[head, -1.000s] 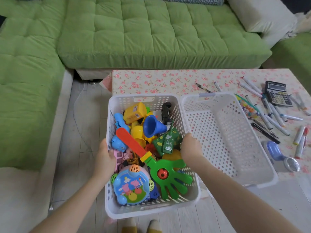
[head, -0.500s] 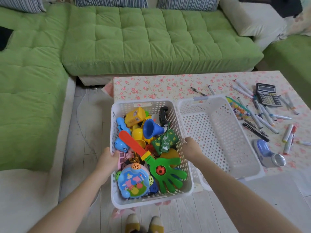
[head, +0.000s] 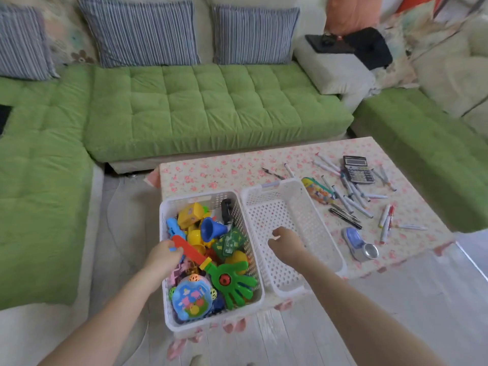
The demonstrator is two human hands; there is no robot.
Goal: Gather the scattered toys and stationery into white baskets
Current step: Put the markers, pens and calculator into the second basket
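Left hand (head: 163, 256) grips the left rim of the toy-filled white basket (head: 211, 322) on the floral table (head: 211, 173); right hand (head: 286, 244) hovers loosely curled, holding nothing, over the empty white basket (head: 274, 215); markers (head: 357, 206) and a calculator (head: 357, 169) lie scattered beyond

Floral table (head: 211, 175): toy basket (head: 198, 198), empty basket (head: 311, 215), markers (head: 357, 206), calculator (head: 357, 170), pencil case (head: 318, 191).

Left hand (head: 163, 253) and right hand (head: 286, 243) reach forward, fingers curled.

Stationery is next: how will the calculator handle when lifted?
The calculator looks like a flat, rigid slab, so it probably won't roll or flop. It lies flush on the tablecloth, so gripping an edge seems wise. Markers beside it may get nudged.
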